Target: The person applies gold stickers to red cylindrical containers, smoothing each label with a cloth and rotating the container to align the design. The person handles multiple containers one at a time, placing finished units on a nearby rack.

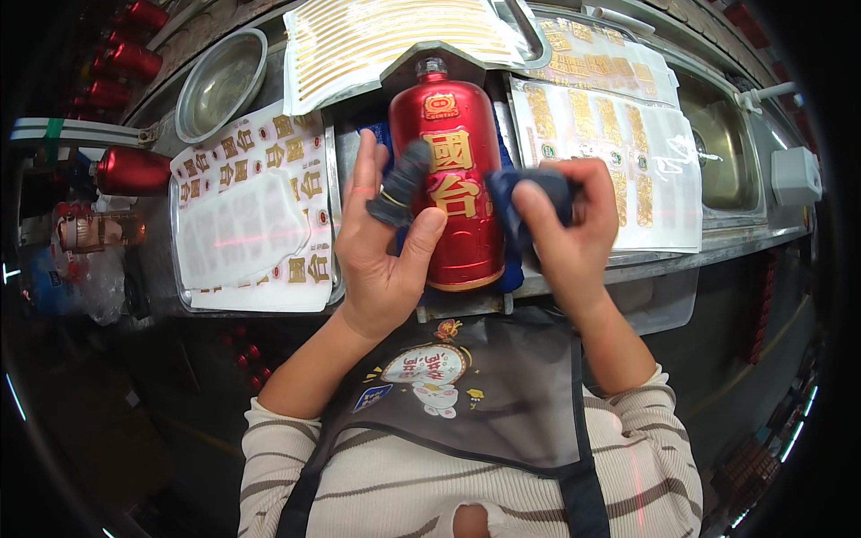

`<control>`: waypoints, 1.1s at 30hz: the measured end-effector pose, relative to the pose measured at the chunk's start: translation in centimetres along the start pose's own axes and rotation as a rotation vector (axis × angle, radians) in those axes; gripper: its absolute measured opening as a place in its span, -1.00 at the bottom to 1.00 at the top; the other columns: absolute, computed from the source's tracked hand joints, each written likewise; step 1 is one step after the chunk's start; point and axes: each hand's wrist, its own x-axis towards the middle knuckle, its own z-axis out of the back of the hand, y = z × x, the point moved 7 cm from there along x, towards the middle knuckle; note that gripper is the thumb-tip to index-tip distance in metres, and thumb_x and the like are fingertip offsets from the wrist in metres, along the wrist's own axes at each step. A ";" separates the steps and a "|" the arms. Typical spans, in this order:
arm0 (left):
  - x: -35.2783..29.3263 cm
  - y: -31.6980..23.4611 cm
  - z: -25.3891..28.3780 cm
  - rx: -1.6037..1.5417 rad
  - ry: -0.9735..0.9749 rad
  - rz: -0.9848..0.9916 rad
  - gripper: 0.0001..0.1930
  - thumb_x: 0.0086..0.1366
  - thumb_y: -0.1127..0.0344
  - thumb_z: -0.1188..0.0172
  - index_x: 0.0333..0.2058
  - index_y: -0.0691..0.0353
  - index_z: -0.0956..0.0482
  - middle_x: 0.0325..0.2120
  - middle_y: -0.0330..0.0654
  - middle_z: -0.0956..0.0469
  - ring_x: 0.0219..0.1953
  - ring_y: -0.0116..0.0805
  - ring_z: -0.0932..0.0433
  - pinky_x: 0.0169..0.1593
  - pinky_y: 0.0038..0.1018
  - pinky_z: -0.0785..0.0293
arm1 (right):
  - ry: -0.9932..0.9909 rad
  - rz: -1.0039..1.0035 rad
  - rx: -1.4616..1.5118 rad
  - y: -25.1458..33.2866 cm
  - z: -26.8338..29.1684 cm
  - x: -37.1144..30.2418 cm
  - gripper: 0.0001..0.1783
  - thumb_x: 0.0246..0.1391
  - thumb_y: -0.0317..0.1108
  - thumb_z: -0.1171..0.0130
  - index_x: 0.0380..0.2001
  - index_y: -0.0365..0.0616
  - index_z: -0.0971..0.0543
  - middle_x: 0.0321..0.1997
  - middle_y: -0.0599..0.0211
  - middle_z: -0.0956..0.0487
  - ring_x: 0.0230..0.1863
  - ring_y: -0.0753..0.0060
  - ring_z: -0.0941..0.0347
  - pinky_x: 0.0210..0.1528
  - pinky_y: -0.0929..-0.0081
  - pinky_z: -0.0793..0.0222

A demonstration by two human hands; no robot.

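Observation:
A glossy red bottle (453, 247) with raised gold characters lies on a blue cloth (511, 273), its neck pointing away from me. My left hand (381, 255) is at the bottle's left side, fingers apart and stretched out, the thumb over its edge; whether it presses on the bottle I cannot tell. A dark cover (404, 179) wraps one finger of that hand. To the right of the bottle, my right hand (574, 229) is closed round a bunched dark blue cloth (529, 197), which is slightly blurred and close to the bottle's side.
A metal stand (439, 52) surrounds the bottle's neck. Sheets of gold stickers lie left (300, 291) and right (668, 215), with a striped gold sheet (359, 54) behind. A metal bowl (221, 85) stands far left, a sink (731, 157) far right. More red bottles (134, 170) are at left.

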 end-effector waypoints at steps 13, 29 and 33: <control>1.3 -3.3 -0.7 0.645 0.397 -0.432 -0.57 0.31 -0.27 -0.02 -0.23 -0.21 -0.76 0.41 0.15 -0.05 0.42 0.39 0.10 0.34 0.31 0.34 | 0.103 -0.350 0.297 -1.4 0.8 0.9 -0.87 0.18 -0.37 -0.16 -0.39 -0.19 -0.52 -0.45 0.50 -0.54 -0.43 0.75 -0.35 -0.35 0.73 -0.23; 5.7 1.3 0.8 0.464 0.325 -0.356 -0.57 0.39 -0.16 0.01 -0.15 -0.03 -0.71 0.40 0.14 -0.07 0.39 0.33 -0.03 0.34 0.31 0.32 | 0.163 -0.036 -0.144 0.3 -3.4 0.1 -0.61 0.06 -0.26 -0.41 -0.29 -0.17 -0.37 -0.44 0.42 -0.39 -0.49 0.65 -0.31 -0.46 0.67 -0.24; 4.6 1.9 2.0 0.438 0.280 -0.302 -0.56 0.41 -0.17 0.05 -0.13 -0.06 -0.71 0.41 0.16 -0.05 0.40 0.35 -0.01 0.33 0.32 0.32 | 0.148 -0.047 -0.116 -0.1 -3.5 -0.2 -0.61 0.07 -0.24 -0.40 -0.29 -0.17 -0.37 -0.43 0.41 -0.40 -0.47 0.61 -0.34 -0.44 0.64 -0.26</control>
